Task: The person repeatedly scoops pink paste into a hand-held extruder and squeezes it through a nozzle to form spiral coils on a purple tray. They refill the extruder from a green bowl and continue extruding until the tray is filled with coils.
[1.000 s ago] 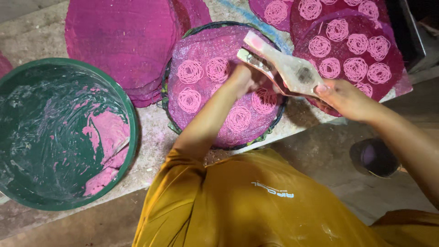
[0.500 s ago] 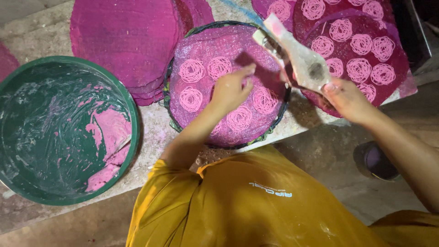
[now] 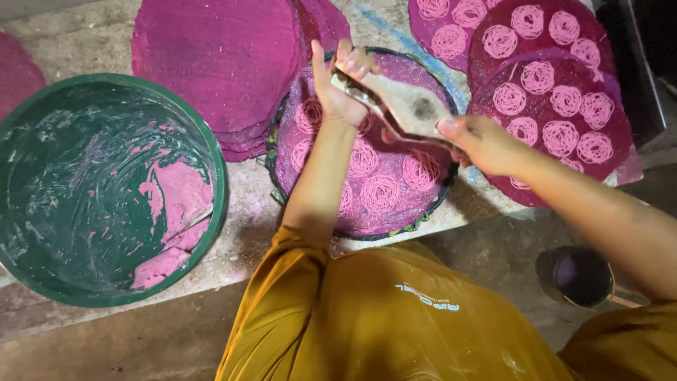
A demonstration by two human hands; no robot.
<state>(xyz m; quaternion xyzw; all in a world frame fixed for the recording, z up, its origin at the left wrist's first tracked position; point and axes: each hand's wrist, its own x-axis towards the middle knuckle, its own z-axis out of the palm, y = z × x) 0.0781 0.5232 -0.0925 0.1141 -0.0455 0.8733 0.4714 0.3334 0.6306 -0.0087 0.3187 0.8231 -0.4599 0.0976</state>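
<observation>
Two hands on dusty metal hand press (image 3: 409,109): left hand (image 3: 338,85) closed round its far end, right hand (image 3: 479,141) clamped on handle, held over round pink woven tray (image 3: 381,226) of coiled noodle rounds.

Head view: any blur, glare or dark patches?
Head view: sharp overall, with slight softness on the hands, left and right, gripping the flat metal press tool; no harsh glare; the round green plastic basin is evenly lit; the right edge and lower floor fall into shadow.

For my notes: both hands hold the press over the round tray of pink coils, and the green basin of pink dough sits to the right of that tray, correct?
Not quite. The head view shows the basin left of the tray, not right. The rest holds: left hand and right hand hold the press over it.
</observation>
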